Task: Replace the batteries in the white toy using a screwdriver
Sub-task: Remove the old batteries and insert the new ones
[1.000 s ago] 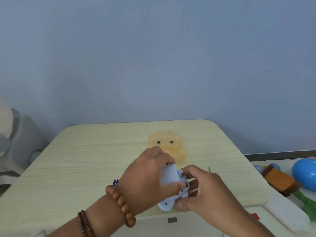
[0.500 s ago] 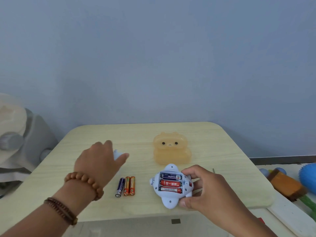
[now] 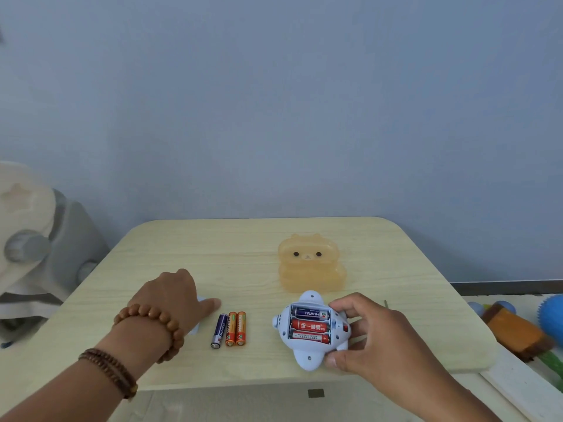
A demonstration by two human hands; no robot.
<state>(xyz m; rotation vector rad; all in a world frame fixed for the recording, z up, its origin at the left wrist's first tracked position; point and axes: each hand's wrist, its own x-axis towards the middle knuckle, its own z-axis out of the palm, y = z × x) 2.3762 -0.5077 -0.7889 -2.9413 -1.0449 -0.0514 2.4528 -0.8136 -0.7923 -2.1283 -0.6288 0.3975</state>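
1. The white toy lies on its back near the front edge of the table, a little right of the middle.
2. Its battery compartment is uncovered, and three batteries lie inside it in a row: one dark blue and two red.
3. The right hand grips the toy from the right side. The thumb presses on the near edge and the curled fingers press on the far edge.
4. The left hand lies palm down on the table, well apart from the toy, with the thumb stretched toward the right.
5. A small pale piece shows under this hand. The fingers are hidden behind the back of the hand, so I cannot tell if they hold the piece or only rest on it.
6. Three loose batteries lie side by side on the table between the left hand and the toy, one dark blue and two orange.
7. An orange box in the shape of a bear stands just behind the toy.
8. The left wrist wears a bead bracelet.
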